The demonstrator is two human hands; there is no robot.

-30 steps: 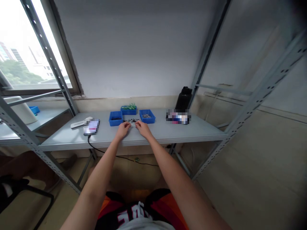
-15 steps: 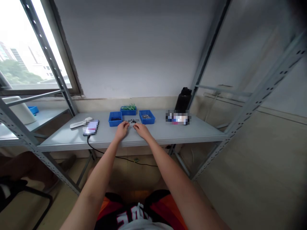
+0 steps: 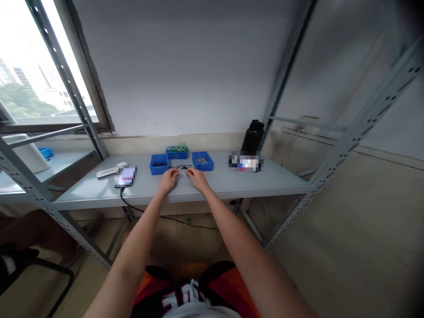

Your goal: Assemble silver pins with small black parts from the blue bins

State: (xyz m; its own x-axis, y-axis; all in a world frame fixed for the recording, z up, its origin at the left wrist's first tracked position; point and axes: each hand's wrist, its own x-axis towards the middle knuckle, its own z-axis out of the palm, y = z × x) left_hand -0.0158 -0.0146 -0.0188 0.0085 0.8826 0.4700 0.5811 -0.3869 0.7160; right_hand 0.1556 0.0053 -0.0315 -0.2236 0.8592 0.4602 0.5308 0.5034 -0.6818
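My left hand (image 3: 170,179) is over the grey shelf top, its fingers pinched together; whatever they hold is too small to name. Across from it, my right hand (image 3: 196,178) is closed in a pinch at the edge of a scatter of small dark and silvery parts (image 3: 183,167). Behind my left hand stands a blue bin (image 3: 159,170) with dark pieces inside. Another blue bin (image 3: 204,167), just beyond my right hand, holds small silvery metal pieces. At the back, a third blue bin (image 3: 178,155) contains green strip-like pieces (image 3: 179,148).
A phone (image 3: 126,176) with a black cable lies left on the shelf top (image 3: 225,183), near a white flat object (image 3: 107,172). To the right stand a black bottle (image 3: 253,138) and a blurred-out item (image 3: 245,162). Metal uprights flank both sides. Someone's leg shows at lower left.
My right hand has shifted slightly forward, closer to the scattered small parts. My left hand stays nearly in place. The bins have not moved.
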